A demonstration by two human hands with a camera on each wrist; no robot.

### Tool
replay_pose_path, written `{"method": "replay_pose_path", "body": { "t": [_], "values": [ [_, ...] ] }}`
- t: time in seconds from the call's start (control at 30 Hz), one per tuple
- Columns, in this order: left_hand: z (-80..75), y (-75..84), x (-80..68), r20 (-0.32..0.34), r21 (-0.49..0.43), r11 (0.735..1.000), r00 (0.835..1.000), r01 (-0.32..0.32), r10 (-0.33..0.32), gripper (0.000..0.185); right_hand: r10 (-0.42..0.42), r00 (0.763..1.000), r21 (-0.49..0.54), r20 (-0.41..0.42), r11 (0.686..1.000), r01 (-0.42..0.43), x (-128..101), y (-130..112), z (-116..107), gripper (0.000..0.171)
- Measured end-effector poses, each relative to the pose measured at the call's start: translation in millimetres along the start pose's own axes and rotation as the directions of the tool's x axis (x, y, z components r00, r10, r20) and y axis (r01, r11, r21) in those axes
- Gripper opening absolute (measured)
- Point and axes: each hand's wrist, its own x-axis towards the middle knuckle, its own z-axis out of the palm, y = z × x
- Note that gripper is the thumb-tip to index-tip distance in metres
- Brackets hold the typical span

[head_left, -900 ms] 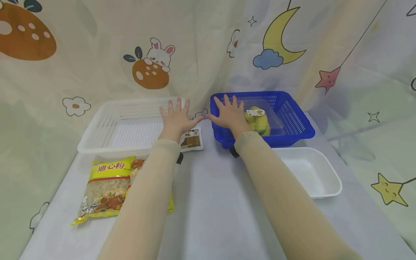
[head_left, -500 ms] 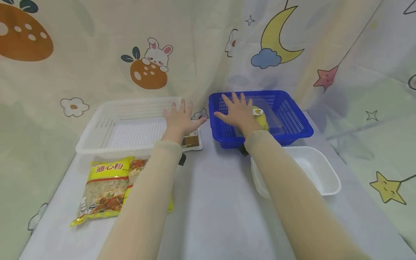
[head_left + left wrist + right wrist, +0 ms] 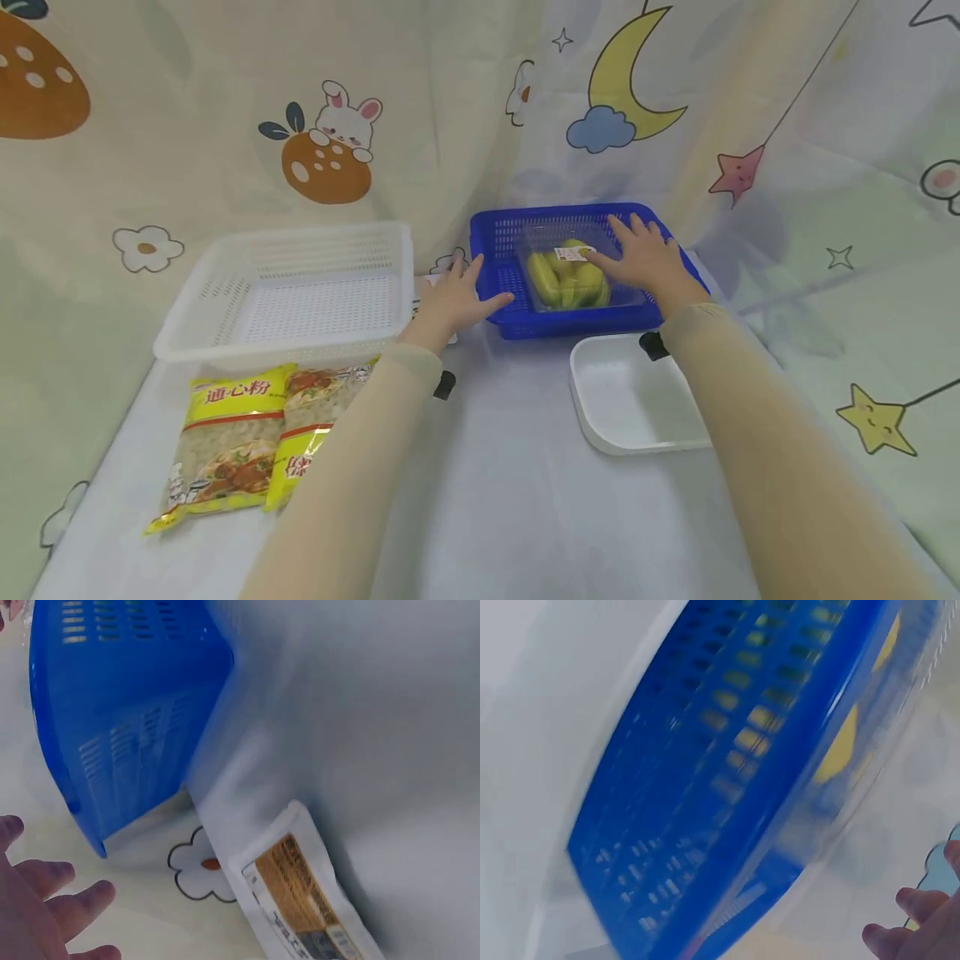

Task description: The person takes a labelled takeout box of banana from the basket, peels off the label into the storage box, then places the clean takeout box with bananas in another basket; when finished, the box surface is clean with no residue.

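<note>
The head camera looked forward and down over the bench (image 3: 510, 467); both wrist cameras sat close beside the blue basket (image 3: 517, 321), the one thing all three views shared.

Lighting: bright, even, diffuse; soft faint shadows under blue basket (image 3: 570, 321) and white tray (image 3: 600, 417). Head view sharp, edges bowed. Both wrist views motion-blurred, right wrist worst. No glare.

blue basket (image 3: 501, 293) perforated plastic; pasta bag (image 3: 225, 442) glossy.
</note>
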Motion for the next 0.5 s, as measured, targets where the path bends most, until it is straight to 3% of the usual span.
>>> {"method": "replay_pose_path", "body": {
  "t": [0.13,0.3,0.5],
  "values": [
    [12.1,2.8,3.1,0.024,-0.058,0.998,1.0,0.018,-0.017,0.099,-0.011,1.0,0.01,0.001,1.0,0.011,-2.5,16.9,1.2,0.09],
    [26.3,-0.3,3.5,0.066,-0.021,0.999,0.997,0.031,-0.03,0.103,-0.03,0.998,0.04,0.053,0.999,0.028,-2.8,27.6,8.7,0.092],
    [32.4,-0.5,2.7,0.032,-0.048,0.998,0.999,0.027,-0.026,0.105,-0.072,0.992,0.144,0.099,0.988,0.058,-2.3,38.9,17.6,0.097]
  ]
}}
